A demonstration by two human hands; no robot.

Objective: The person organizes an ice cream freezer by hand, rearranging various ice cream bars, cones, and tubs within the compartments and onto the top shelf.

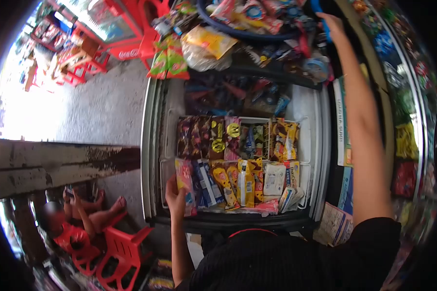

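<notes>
An open chest freezer [147,121] of packed ice creams lies in front of me. My left hand [175,198] is at its near left corner, with thumb and fingers closed on the edge of a pink-and-yellow ice cream packet [184,175]. Beside that packet are a blue-and-white ice cream packet [209,182] and yellow ice cream packets [246,182]. My right arm reaches far forward along the freezer's right side. At its end my right hand [331,25] has its fingers bent over a blue plastic rim [317,7], next to heaped snack packs.
A dark lid [272,76] loaded with snack packs covers the freezer's far end. Green snack packets [168,60] hang over its left corner. Packed shelves [406,136] line the right. At lower left, a person [75,225] sits near a red plastic chair [124,247].
</notes>
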